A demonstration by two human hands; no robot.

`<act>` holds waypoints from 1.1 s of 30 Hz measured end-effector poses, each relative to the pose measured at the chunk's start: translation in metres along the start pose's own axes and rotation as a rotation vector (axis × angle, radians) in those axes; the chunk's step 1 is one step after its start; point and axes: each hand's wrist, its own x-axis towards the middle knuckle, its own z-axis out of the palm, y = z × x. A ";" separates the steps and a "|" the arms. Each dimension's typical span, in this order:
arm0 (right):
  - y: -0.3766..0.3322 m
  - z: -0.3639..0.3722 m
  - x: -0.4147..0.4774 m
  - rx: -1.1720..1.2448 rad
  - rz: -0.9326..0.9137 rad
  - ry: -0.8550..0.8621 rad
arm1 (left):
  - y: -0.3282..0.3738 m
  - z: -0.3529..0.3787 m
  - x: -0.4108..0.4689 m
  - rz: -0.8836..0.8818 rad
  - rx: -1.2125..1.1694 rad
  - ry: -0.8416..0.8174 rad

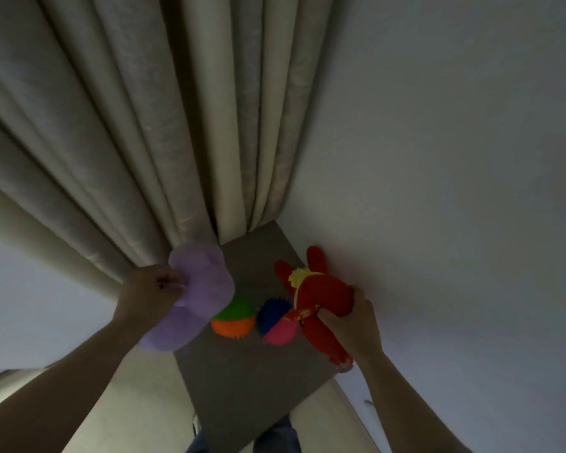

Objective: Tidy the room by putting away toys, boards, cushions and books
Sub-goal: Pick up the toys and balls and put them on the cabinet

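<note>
While two spiky balls (247,317) sit on the brown surface (252,380), my left hand (151,294) clutches a purple plush (196,295). My right hand (356,325) grips a red plush (321,295); both seem unplaced.

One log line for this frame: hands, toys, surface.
left hand: holds purple plush | right hand: holds red plush | two spiky balls on brown surface | corner: curtain, wall

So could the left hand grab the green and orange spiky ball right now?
Probably not as it stands: the left hand is full with the purple plush, which hangs over part of the green and orange spiky ball. It would need to set that down first.
</note>
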 end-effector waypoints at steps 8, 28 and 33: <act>0.024 0.024 0.063 0.061 -0.053 -0.130 | 0.026 0.047 0.065 0.079 0.068 0.075; -0.012 0.028 0.044 0.019 -0.105 0.066 | 0.053 0.066 0.067 0.130 -0.038 -0.104; -0.036 0.037 0.013 0.022 -0.197 0.129 | 0.050 0.033 0.032 0.151 -0.196 -0.101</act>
